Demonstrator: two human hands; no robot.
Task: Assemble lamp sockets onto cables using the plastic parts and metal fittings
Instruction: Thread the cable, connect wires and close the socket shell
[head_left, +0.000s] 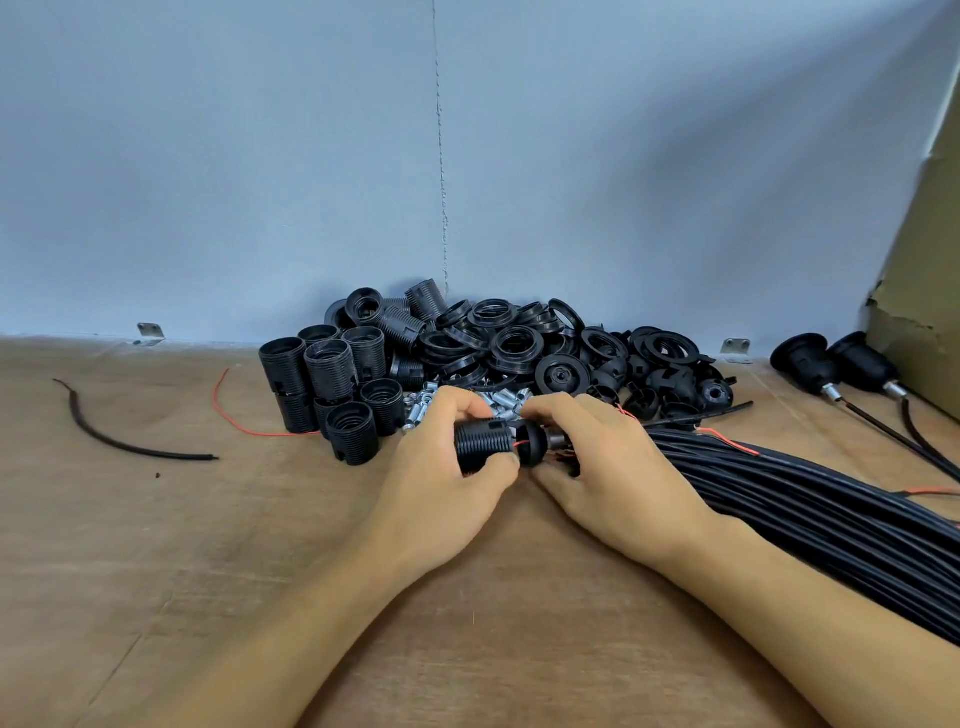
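Note:
My left hand (447, 467) grips a black threaded socket barrel (480, 441) lying sideways above the wooden table (208, 545). My right hand (597, 462) holds the black domed socket cap (535, 441) against the barrel's right end, with a red wire (519, 445) showing at the joint. A metal fitting (558, 440) sticks out of the cap, partly hidden by my fingers. Just behind my hands lies a heap of small metal fittings (498, 400).
Threaded barrels (327, 384), rings (498, 332) and domed caps (665, 384) are piled at the wall. A thick bundle of black cables (810, 509) runs off right. Two assembled sockets (831, 364) lie by a cardboard box (924, 312). A loose black cable piece (119, 441) lies left.

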